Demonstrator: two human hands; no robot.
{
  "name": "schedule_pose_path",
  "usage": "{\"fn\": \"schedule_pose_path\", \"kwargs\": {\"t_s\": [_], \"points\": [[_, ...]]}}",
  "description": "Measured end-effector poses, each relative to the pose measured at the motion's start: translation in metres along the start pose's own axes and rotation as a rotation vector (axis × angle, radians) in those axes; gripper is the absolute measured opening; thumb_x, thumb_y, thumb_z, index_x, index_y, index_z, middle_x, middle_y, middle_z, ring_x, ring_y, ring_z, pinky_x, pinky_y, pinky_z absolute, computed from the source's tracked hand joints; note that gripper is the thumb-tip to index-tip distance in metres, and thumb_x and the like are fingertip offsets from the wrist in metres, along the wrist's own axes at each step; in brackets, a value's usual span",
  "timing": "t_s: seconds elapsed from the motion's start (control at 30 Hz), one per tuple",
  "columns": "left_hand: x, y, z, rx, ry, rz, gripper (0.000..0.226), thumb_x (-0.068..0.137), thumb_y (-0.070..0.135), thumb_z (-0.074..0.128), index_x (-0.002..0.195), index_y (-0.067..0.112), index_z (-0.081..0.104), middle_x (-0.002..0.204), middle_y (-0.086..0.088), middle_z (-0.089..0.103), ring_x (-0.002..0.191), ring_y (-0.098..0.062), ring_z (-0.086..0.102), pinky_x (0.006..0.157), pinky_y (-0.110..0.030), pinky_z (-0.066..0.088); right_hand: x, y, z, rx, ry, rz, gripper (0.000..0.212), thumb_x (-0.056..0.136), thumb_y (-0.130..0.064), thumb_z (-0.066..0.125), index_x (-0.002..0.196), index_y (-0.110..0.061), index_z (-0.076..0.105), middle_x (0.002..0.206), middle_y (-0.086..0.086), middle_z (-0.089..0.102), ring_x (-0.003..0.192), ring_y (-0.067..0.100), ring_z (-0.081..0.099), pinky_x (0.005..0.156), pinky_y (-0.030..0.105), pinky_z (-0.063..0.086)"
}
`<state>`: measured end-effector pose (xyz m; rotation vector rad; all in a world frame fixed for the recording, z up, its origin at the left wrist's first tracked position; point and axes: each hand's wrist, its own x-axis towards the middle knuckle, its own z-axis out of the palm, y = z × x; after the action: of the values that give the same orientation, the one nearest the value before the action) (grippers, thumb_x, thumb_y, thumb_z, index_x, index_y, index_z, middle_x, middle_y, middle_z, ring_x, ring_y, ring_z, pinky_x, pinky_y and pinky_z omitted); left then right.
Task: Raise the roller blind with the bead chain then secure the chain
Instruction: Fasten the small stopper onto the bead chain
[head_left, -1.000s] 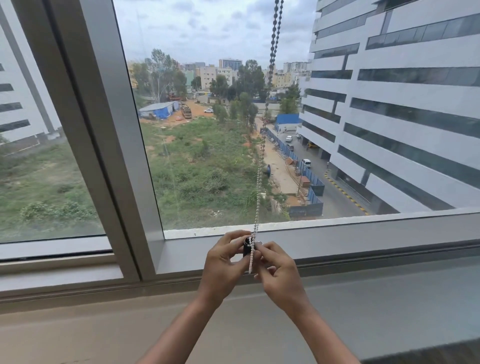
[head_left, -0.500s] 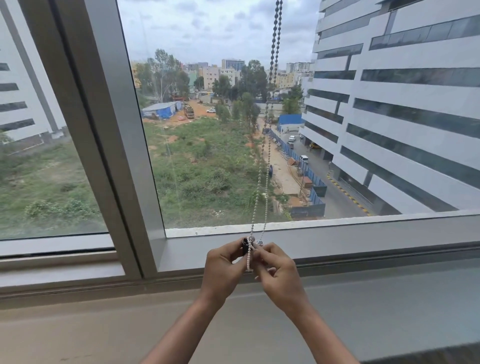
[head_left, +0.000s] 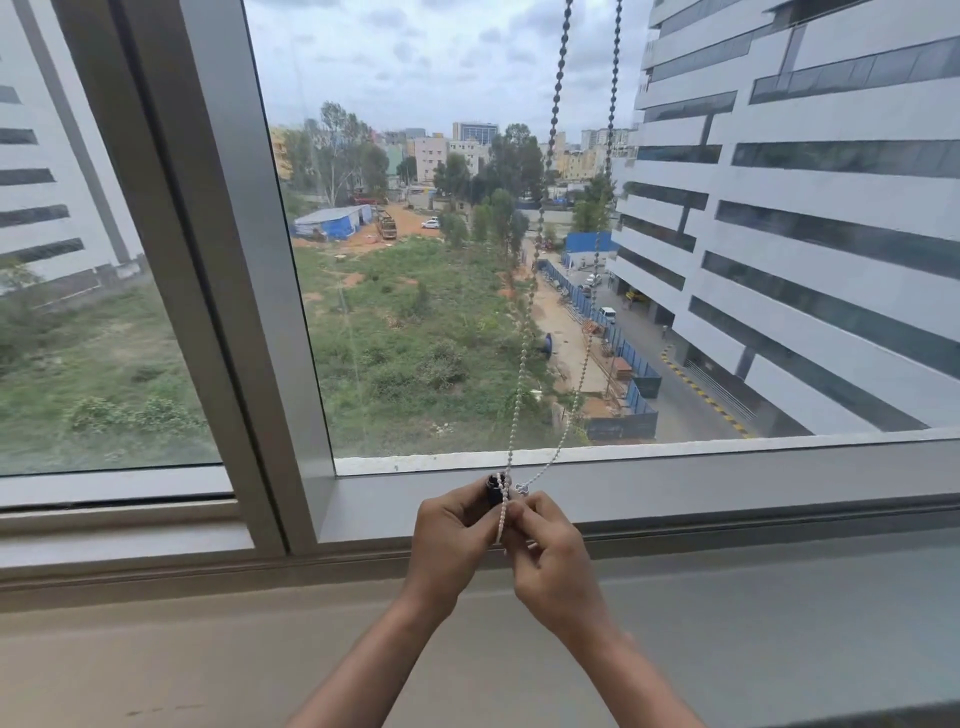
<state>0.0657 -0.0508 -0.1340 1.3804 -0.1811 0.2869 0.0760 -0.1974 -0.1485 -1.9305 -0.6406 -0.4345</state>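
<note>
A white bead chain (head_left: 525, 338) hangs in two strands from above the frame, in front of the window glass, down to my hands at the lower window frame. My left hand (head_left: 451, 535) pinches a small black chain holder (head_left: 493, 489) against the frame. My right hand (head_left: 549, 551) grips the chain just beside it, and a short loop of beads runs down between my fingers. The second strand (head_left: 587, 358) curves in from the right and meets the holder. The roller blind itself is out of view above.
A grey window frame (head_left: 727, 483) runs across below the glass, with a thick slanted mullion (head_left: 228, 291) at the left. A wide pale sill (head_left: 260, 654) lies beneath my forearms. Buildings and a green field show outside.
The two chain strands have spread apart, the right one swinging out to the right. Both hands stay at the holder on the frame, barely shifted.
</note>
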Motion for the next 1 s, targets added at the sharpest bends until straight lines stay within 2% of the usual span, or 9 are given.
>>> {"fn": "schedule_pose_path", "kwargs": {"t_s": [0.17, 0.3, 0.37, 0.43, 0.57, 0.7, 0.77, 0.83, 1.0], "points": [[0.0, 0.0, 0.003, 0.011, 0.014, -0.015, 0.013, 0.092, 0.018, 0.081, 0.103, 0.014, 0.085, 0.1, -0.013, 0.085, 0.091, -0.017, 0.072, 0.088, -0.042, 0.061, 0.001, -0.001, -0.002, 0.033, -0.002, 0.0, 0.029, 0.097, 0.002, 0.062, 0.107, -0.024, 0.072, 0.097, -0.018, 0.054, 0.086, 0.007, 0.062, 0.076, 0.018, 0.049], [-0.002, 0.002, 0.002, 0.02, -0.003, -0.03, 0.015, 0.094, 0.023, 0.082, 0.105, 0.013, 0.086, 0.097, -0.005, 0.084, 0.089, -0.013, 0.071, 0.083, -0.036, 0.06, 0.001, 0.001, -0.005, 0.056, -0.021, 0.002, 0.026, 0.098, 0.005, 0.062, 0.106, -0.017, 0.074, 0.096, -0.004, 0.057, 0.085, 0.013, 0.062, 0.075, 0.022, 0.051], [-0.002, 0.003, 0.002, 0.038, -0.024, -0.036, 0.016, 0.095, 0.023, 0.082, 0.106, 0.011, 0.085, 0.095, -0.005, 0.083, 0.087, -0.015, 0.07, 0.082, -0.039, 0.059, 0.0, 0.001, -0.005, 0.094, -0.024, 0.02, 0.026, 0.098, 0.007, 0.062, 0.103, -0.015, 0.074, 0.095, -0.003, 0.057, 0.081, 0.014, 0.062, 0.072, 0.025, 0.052], [-0.002, 0.005, 0.001, 0.035, -0.04, -0.04, 0.017, 0.095, 0.025, 0.082, 0.103, 0.01, 0.084, 0.092, -0.009, 0.081, 0.086, -0.018, 0.068, 0.081, -0.044, 0.058, 0.0, -0.001, -0.005, 0.143, -0.018, 0.051, 0.027, 0.097, 0.007, 0.061, 0.101, -0.017, 0.074, 0.094, -0.002, 0.058, 0.077, 0.018, 0.062, 0.066, 0.031, 0.054], [-0.001, 0.008, 0.0, 0.048, -0.057, -0.016, 0.024, 0.094, 0.03, 0.084, 0.101, 0.008, 0.083, 0.093, -0.034, 0.076, 0.085, -0.022, 0.066, 0.079, -0.048, 0.056, -0.001, -0.003, -0.005, 0.237, 0.005, 0.113, 0.024, 0.098, 0.007, 0.065, 0.103, -0.014, 0.077, 0.093, -0.005, 0.059, 0.072, 0.03, 0.066, 0.061, 0.049, 0.06], [0.0, 0.009, 0.0, 0.041, -0.049, -0.006, 0.015, 0.095, 0.024, 0.083, 0.103, 0.012, 0.085, 0.096, -0.022, 0.082, 0.089, -0.019, 0.071, 0.083, -0.04, 0.06, -0.001, -0.005, -0.006, 0.286, 0.04, 0.175, 0.025, 0.098, 0.005, 0.071, 0.109, -0.016, 0.081, 0.092, 0.004, 0.061, 0.078, 0.034, 0.067, 0.064, 0.058, 0.061], [0.0, 0.01, -0.001, 0.026, -0.046, 0.007, 0.011, 0.096, 0.017, 0.082, 0.106, 0.015, 0.086, 0.099, -0.012, 0.086, 0.092, -0.017, 0.076, 0.085, -0.035, 0.064, 0.0, -0.006, -0.006, 0.32, 0.055, 0.196, 0.03, 0.097, 0.002, 0.074, 0.118, -0.018, 0.081, 0.095, 0.01, 0.062, 0.08, 0.035, 0.069, 0.065, 0.057, 0.063], [0.001, 0.011, -0.003, 0.016, -0.038, 0.006, 0.012, 0.097, 0.012, 0.08, 0.108, 0.012, 0.085, 0.104, -0.018, 0.085, 0.093, -0.022, 0.078, 0.087, -0.041, 0.067, 0.001, -0.003, -0.008, 0.37, 0.085, 0.219, 0.035, 0.099, -0.002, 0.074, 0.127, -0.021, 0.079, 0.097, 0.011, 0.065, 0.074, 0.03, 0.07, 0.065, 0.047, 0.066], [0.002, 0.012, -0.01, 0.066, 0.077, -0.041, 0.011, 0.092, 0.009, 0.085, 0.103, 0.009, 0.086, 0.087, -0.009, 0.079, 0.079, -0.018, 0.066, 0.082, -0.046, 0.062, 0.01, 0.024, -0.012, 0.334, 0.25, 0.375, 0.024, 0.1, -0.009, 0.073, 0.1, -0.03, 0.085, 0.076, 0.0, 0.074, 0.064, 0.016, 0.069, 0.062, 0.033, 0.062]]}}
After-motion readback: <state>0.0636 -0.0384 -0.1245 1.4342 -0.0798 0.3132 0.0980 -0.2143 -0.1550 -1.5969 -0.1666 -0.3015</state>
